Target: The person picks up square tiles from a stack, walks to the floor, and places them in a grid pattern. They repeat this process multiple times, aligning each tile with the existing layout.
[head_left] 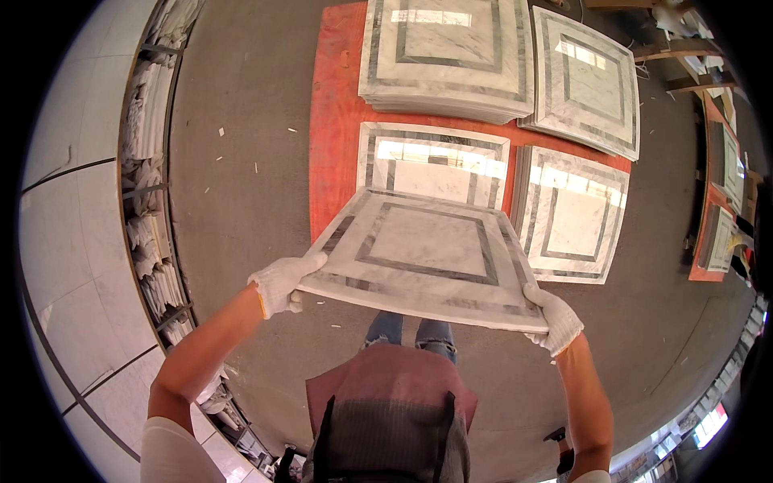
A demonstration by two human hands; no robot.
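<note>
Between my hands is a square marble tile (431,245), white with grey inlaid bands, tilted over the near end of a red board (334,121). My left hand (283,283), in a white knit glove, grips its near left corner with the thumb on top. The near right corner is gripped by my gloved right hand (554,320). Just beyond, partly hidden by the held tile, lies a matching tile (435,157) on the board. To its right stands a stack of the same tiles (573,213).
Two more tile stacks, one at the far middle (447,56) and one at the far right (586,84), stand on the board. Along the left runs a rack (153,193) packed with white pieces beside a pale tiled surface (68,233). Further right lies another red board (708,217) with tiles.
</note>
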